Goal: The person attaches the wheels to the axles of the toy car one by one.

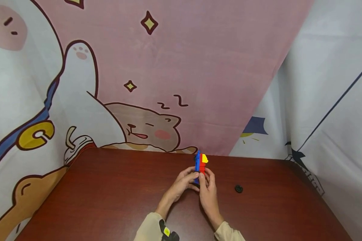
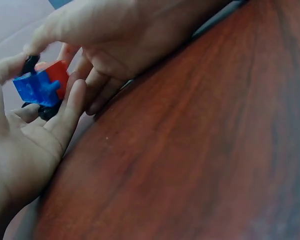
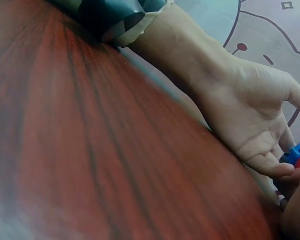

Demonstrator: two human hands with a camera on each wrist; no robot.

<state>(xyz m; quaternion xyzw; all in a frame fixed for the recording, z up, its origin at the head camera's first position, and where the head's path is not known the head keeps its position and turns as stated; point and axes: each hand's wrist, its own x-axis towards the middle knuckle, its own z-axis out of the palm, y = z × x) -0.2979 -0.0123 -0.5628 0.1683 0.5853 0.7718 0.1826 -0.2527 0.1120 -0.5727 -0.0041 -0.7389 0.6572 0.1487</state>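
Observation:
Both hands hold a small toy vehicle of blue, red and yellow plastic blocks, its long side pointing away from me. My left hand grips it from the left, my right hand from the right. In the left wrist view, the toy's blue end faces the camera. A black wheel sits on top there, with fingertips of both hands at it. Another black wheel shows below, by the left fingers. The right wrist view catches only a blue bit between the hands.
A loose black wheel lies on the brown wooden table, right of the hands. Cartoon-printed cloth hangs behind the table and along its sides. A black strap with a camera is on the left sleeve.

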